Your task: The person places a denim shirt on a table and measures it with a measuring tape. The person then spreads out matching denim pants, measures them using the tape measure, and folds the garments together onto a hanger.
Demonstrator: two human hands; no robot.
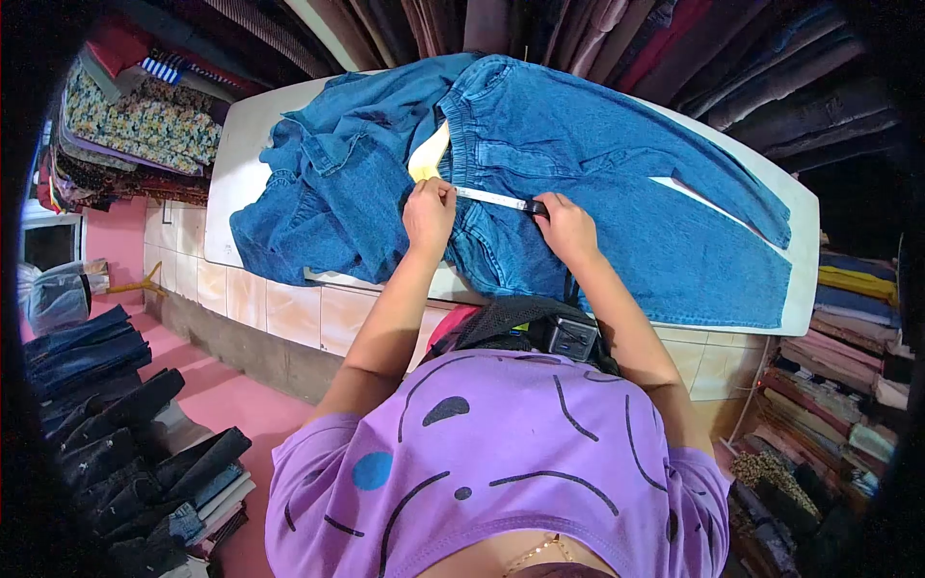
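Observation:
A pair of blue denim pants (617, 183) with an elastic waistband lies flat across the white table, its legs pointing right. Stretched over the upper part of the pants is a white tape measure (491, 197). My left hand (430, 214) pinches the tape's end at the waistband. At the other end, my right hand (568, 231) grips the tape's dark case, partly hidden by the fingers. Left of the pants, a crumpled blue denim garment (342, 193) with a collar is spread out. A pale yellow piece (429, 156) shows between the two garments.
Folded floral cloth (145, 120) is stacked at the left. Dark jeans (125, 453) pile up at the lower left, and folded clothes (829, 385) fill the right side. Hanging garments (597, 39) line the back. A black bag (525, 328) lies against my front.

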